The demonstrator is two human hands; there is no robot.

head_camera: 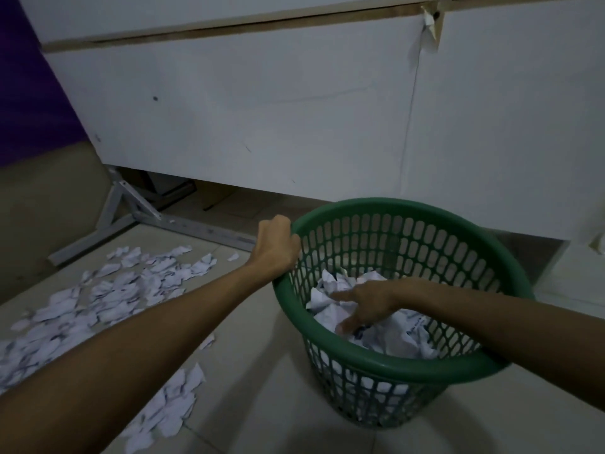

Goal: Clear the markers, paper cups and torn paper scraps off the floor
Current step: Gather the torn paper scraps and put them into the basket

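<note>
Crumpled paper [389, 332] fills the bottom of the green basket [376, 362], right under the right hand [366, 306], whose fingers [350, 322] are spread straight and reach down to the paper, gripping nothing. The left hand [276, 247], arm stretched forward, grips the basket's far-left rim with curled fingers. Torn scraps [108, 296] lie scattered on the floor [262, 404] left of the basket, beside and under the left forearm. A white panel [262, 109] stands close behind the basket; bare tile lies in front.
</note>
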